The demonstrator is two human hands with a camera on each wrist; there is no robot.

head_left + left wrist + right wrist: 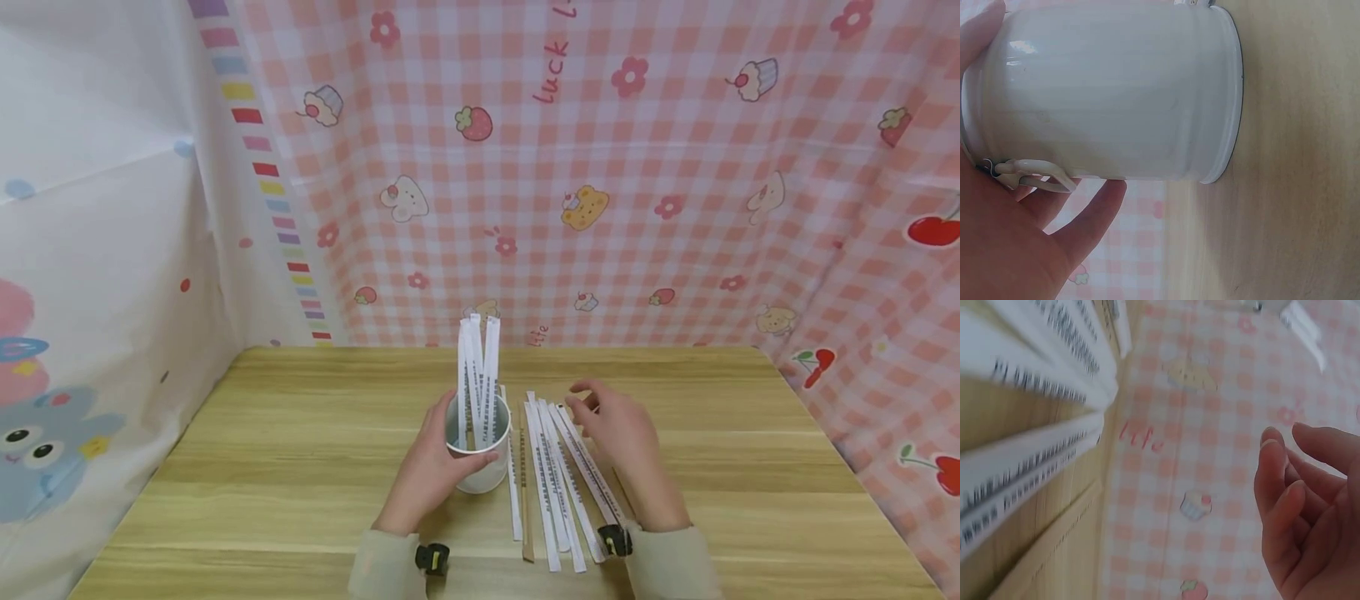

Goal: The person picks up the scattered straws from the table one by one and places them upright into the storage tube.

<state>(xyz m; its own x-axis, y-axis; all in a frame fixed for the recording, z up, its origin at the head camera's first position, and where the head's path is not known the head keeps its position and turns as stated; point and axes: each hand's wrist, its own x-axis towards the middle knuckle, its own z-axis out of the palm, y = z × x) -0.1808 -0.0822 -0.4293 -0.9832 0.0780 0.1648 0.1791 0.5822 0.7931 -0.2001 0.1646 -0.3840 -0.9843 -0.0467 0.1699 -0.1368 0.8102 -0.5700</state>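
Note:
A white bucket (483,481), glossy and with a small side handle (1038,166), stands on the table. My left hand (433,479) grips it from the left near the rim, thumb across the front. Several long, slim white paper-wrapped sticks (489,367) with dark print stand upright inside, leaning slightly; their lower ends are hidden. More white-wrapped sticks (551,504) lie fanned out right of the bucket, with a brown-wrapped one (527,521) among them. Over their far right ends hovers my right hand (621,429). In the right wrist view its fingers (1272,478) are loosely bent and hold nothing.
The wood-grain table (300,467) reaches back to a pink checked cloth (675,250) hung behind it. White printed cloth (112,250) hangs on the left, and more checked cloth (885,350) on the right. Another brown wrapper (1054,544) lies by the right wrist.

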